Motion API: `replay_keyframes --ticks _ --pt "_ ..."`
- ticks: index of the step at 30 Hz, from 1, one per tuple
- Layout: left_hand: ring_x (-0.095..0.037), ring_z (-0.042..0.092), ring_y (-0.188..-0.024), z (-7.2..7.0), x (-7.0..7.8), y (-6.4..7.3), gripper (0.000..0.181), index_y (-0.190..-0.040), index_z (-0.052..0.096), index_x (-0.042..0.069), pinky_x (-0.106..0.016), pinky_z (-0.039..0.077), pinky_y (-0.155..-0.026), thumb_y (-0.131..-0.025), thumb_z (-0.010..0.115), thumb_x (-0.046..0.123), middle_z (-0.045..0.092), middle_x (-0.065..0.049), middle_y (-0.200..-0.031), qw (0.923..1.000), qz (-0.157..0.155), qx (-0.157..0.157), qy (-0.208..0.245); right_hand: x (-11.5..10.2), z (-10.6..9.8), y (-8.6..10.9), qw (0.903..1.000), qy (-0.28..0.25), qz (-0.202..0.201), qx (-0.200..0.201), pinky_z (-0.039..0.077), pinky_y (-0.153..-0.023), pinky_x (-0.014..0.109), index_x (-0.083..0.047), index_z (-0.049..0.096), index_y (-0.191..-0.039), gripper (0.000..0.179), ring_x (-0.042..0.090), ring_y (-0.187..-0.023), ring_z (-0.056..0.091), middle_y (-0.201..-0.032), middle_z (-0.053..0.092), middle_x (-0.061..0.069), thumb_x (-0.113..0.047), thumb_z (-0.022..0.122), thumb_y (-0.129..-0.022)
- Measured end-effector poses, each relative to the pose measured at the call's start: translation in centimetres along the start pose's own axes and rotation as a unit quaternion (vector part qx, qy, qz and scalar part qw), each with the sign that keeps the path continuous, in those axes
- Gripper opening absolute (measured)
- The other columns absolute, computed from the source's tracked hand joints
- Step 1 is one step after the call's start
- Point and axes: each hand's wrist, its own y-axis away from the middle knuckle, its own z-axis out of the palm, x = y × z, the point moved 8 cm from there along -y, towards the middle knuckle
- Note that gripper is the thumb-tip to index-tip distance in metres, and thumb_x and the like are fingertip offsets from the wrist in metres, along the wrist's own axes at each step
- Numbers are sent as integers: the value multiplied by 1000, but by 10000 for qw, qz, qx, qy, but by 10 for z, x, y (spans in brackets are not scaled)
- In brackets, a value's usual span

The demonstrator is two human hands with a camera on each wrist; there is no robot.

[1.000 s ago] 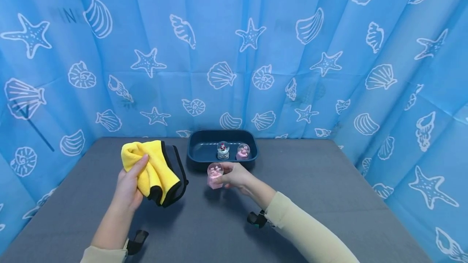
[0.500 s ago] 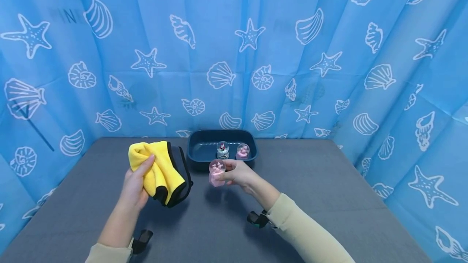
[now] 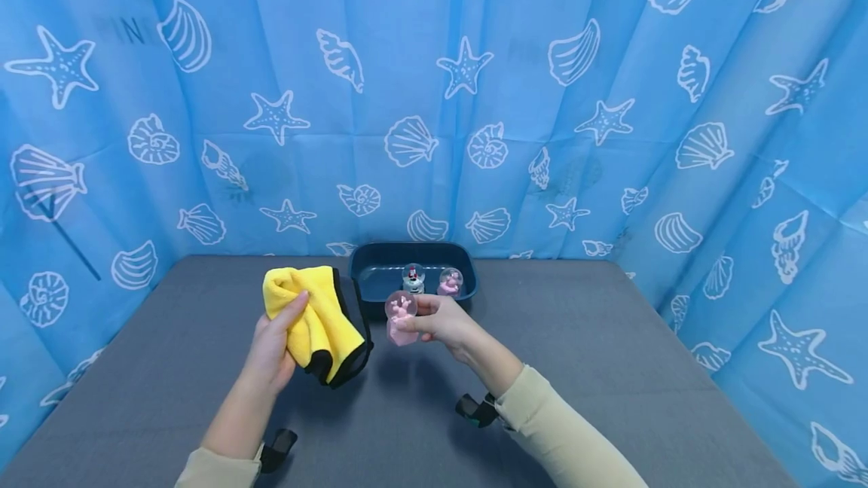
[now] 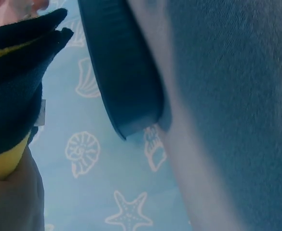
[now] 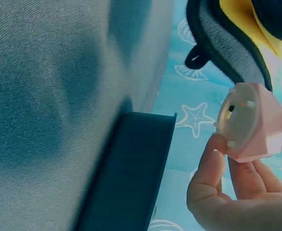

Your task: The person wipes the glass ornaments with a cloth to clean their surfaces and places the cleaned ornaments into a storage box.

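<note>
My left hand (image 3: 276,345) grips a bunched yellow cloth (image 3: 319,322) with black edging and a dark grey reverse side. In the right wrist view the cloth's grey face (image 5: 227,43) and a small black loop show. Between fingers and thumb, my right hand (image 3: 447,326) holds a small pink snow globe (image 3: 401,318) above the table, just in front of the tray. Its pale underside (image 5: 239,113) faces the right wrist camera. The cloth hangs a short way left of this globe, apart from it in the head view.
A dark blue tray (image 3: 369,277) stands at the back of the grey table (image 3: 563,367). Inside it sit a white snow globe (image 3: 414,278) and another pink snow globe (image 3: 450,282). A blue curtain (image 3: 434,96) with shell prints hangs behind.
My left hand has carried the cloth to the right, closer to the held snow globe. My right hand has raised the globe slightly and tilted it a little.
</note>
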Motion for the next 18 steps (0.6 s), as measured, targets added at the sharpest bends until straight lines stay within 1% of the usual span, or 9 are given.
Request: replay_keyframes --ticks 3,5,7,9,12,15,18 --pt "-8 57 -97 6 -5 -1 30 -121 39 13 -22 47 -89 -99 56 24 54 5 -103 9998 -24 -173 123 -4 2 2 9999 33 -154 0 44 -65 24 -1 65 -119 34 15 -77 56 -90 65 2 -16 72 -89" --pt "-9 57 -98 11 -8 -1 30 -121 38 14 -23 47 -90 -100 55 25 54 4 -106 9994 -47 -282 185 -8 3 4 9996 72 -264 46 44 -64 24 0 66 -112 28 14 -74 56 -84 64 1 -17 71 -90" --pt "-10 56 -100 17 -12 -1 30 -122 38 14 -25 46 -92 -101 54 26 52 3 -108 9989 -78 -410 210 -11 3 5 9994 102 -308 152 44 -64 23 0 65 -106 25 14 -72 56 -79 62 1 -18 71 -90" --pt "-11 55 -102 23 -15 -1 31 -124 36 15 -26 46 -93 -101 53 28 51 2 -111 9984 -107 -521 172 -13 2 6 9990 128 -312 280 45 -65 24 -1 64 -104 25 15 -71 56 -77 61 2 -20 72 -90" --pt "-13 54 -103 32 -19 0 34 -126 35 15 -28 46 -93 -101 53 30 49 0 -114 9978 -158 -642 9 -13 0 7 9984 121 -255 481 47 -66 24 0 60 -112 35 15 -74 56 -87 62 4 -22 73 -89" --pt "-14 54 -102 40 -22 0 37 -129 33 13 -29 46 -91 -102 52 29 47 -2 -116 9968 -157 -751 -207 -11 -1 6 9979 127 -223 591 48 -69 25 2 54 -120 45 17 -79 57 -96 63 8 -24 73 -89" --pt "-15 54 -102 48 -25 1 41 -132 32 9 -29 46 -90 -102 52 28 47 -4 -115 9945 -128 -922 -484 -10 -1 5 9975 176 -232 646 49 -71 28 2 52 -121 47 19 -83 58 -100 65 8 -27 72 -89"
